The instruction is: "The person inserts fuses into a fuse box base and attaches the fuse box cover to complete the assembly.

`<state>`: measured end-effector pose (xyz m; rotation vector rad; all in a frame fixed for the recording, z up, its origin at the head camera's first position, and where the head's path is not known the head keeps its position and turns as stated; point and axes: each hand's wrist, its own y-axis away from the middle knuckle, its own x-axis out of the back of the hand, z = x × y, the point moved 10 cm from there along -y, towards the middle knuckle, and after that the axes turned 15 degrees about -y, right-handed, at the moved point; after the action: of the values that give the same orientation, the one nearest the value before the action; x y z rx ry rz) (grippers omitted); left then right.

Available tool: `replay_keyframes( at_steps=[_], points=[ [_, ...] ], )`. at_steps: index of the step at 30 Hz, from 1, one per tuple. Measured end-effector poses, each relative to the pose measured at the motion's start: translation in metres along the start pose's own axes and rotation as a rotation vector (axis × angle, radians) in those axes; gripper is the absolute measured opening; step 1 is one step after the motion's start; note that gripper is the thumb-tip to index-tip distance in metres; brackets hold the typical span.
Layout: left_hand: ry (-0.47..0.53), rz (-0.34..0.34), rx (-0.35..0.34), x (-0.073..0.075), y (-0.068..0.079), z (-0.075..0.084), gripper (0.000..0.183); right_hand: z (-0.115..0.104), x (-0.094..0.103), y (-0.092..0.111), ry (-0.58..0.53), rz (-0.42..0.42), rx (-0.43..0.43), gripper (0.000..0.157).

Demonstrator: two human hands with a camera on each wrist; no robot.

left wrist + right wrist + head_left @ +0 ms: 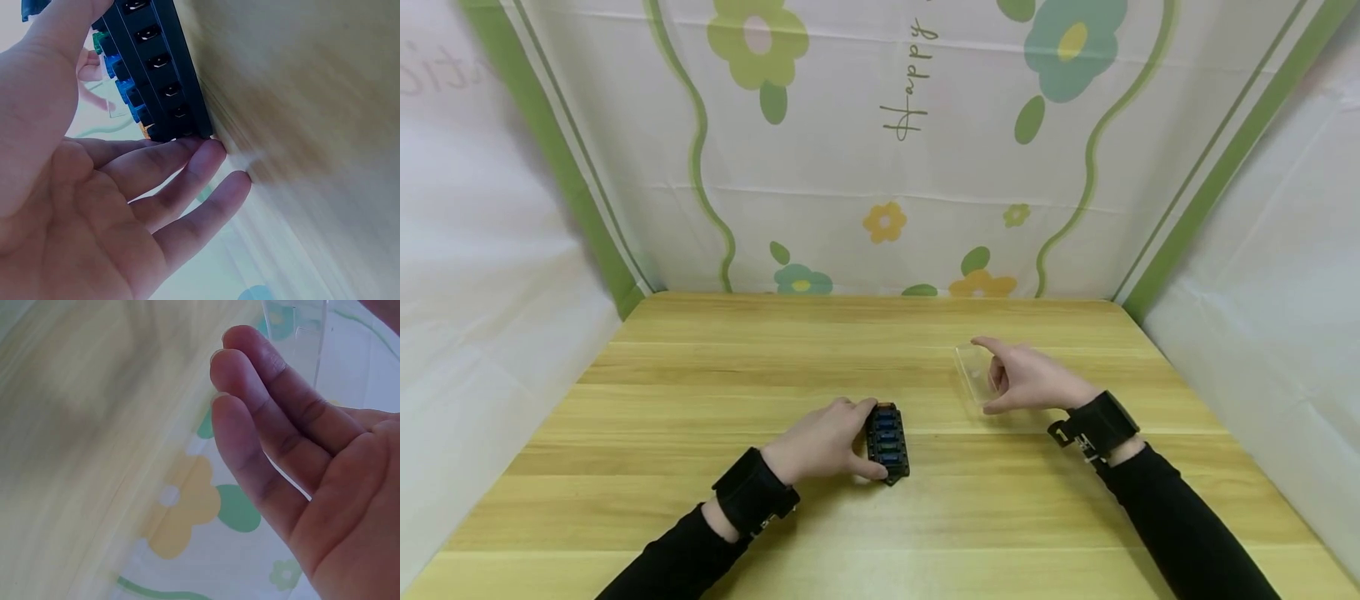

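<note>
My left hand grips a black fuse block at its two ends, thumb at the near end and fingers at the far one. Blue, green and orange blade fuses show in its row. The left wrist view shows the block's slotted side edge-on, close over the table, with the other fingertips down by the wood. To the right, my right hand holds a clear plastic cover between thumb and index finger. Its other fingers are bent, and part of the cover shows beyond them.
Under both hands lies a light wood-grain table. A white cloth with printed flowers hangs behind its far edge, and plain white cloth flanks both sides. Each wrist wears a black strap.
</note>
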<state>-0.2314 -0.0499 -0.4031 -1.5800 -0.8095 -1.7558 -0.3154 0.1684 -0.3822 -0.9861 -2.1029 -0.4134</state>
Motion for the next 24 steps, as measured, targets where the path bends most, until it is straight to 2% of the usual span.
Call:
replay_keyframes(
  at_steps=[7, 12, 16, 24],
  points=[
    [0.071, -0.013, -0.006, 0.003, 0.0, -0.003, 0.107, -0.02, -0.006, -0.001, 0.024, -0.005, 0.05, 0.102],
    [0.067, 0.024, 0.037, 0.01, -0.001, -0.01, 0.112, -0.038, -0.01, -0.002, 0.084, 0.015, 0.093, 0.101],
    [0.042, 0.098, 0.042, 0.016, -0.003, -0.011, 0.107, -0.051, -0.014, -0.003, 0.125, 0.031, 0.108, 0.101],
    [-0.036, 0.303, -0.016, 0.035, -0.004, -0.004, 0.101, -0.073, -0.019, -0.003, 0.193, 0.124, 0.141, 0.104]
  ],
)
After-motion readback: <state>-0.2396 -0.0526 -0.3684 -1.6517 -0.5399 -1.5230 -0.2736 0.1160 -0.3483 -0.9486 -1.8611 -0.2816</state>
